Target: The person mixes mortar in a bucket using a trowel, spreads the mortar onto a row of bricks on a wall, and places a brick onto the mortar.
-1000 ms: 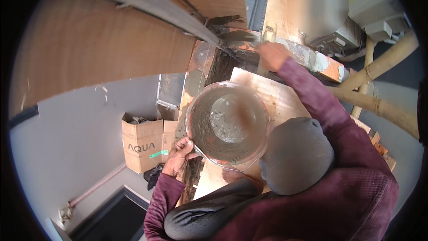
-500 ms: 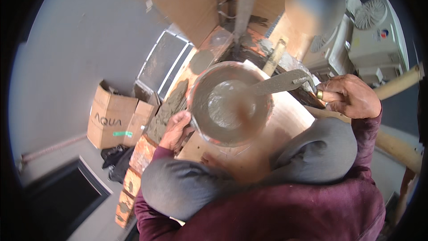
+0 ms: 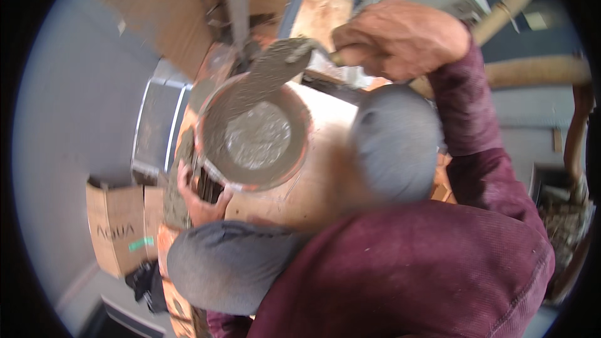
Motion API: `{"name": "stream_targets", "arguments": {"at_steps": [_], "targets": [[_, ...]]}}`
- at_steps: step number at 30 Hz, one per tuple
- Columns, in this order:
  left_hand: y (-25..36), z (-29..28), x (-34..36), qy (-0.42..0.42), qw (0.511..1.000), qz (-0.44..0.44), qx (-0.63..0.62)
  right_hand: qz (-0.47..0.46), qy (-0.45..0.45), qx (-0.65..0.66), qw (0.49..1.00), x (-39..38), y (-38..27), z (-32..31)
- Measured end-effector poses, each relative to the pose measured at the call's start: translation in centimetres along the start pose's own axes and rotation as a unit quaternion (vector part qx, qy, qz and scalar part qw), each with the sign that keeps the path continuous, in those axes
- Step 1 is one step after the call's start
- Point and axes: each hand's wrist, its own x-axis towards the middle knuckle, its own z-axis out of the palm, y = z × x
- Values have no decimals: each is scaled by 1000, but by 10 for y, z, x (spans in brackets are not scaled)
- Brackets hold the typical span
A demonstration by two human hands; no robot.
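Note:
A round bucket (image 3: 305,126) with an orange rim holds wet grey mortar (image 3: 258,134), pooled and shiny in the middle. My right hand (image 3: 400,37) is closed round the handle of a trowel (image 3: 272,70). The trowel's blade is coated with mortar and reaches over the bucket's far rim. Just off the near left side of the bucket, my left hand (image 3: 205,206) has its fingers and thumb spread in a curve, with no object seen between them. A wooden board (image 3: 335,109) lies under and beside the bucket, between my knees.
Mortar-smeared bricks (image 3: 177,303) run along the left. A cardboard box (image 3: 119,228) stands beside them, with a black bag (image 3: 147,285) below. Bamboo poles (image 3: 532,72) cross on the right. A white fan unit (image 3: 441,0) sits at the far right, and a post (image 3: 238,3) rises beyond the bucket.
My left hand has let go of the bucket's rim and its fingers have spread. The right hand has raised the trowel, its blade now more thickly coated. The whole view has shifted.

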Motion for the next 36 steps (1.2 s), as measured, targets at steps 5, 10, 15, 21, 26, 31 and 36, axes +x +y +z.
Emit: {"name": "stream_targets", "arguments": {"at_steps": [5,10,15,21,26,31,36], "targets": [[-7,-8,-3,-71,854,-325,-401,71,135,226,962,-18,6,59],[-13,-7,1,-85,852,-316,-409,76,236,354,902,3,7,113],[-16,-19,15,-70,880,-322,-342,12,199,394,897,10,3,103],[52,-101,31,-13,920,-171,-352,43,152,180,971,-6,-14,44],[147,-136,45,-187,931,112,-292,139,-57,7,989,7,-25,28],[163,-130,76,-360,889,196,-204,46,-91,0,995,15,-19,49],[150,-134,71,-381,874,183,-238,112,-77,146,980,1,-5,52]]}}
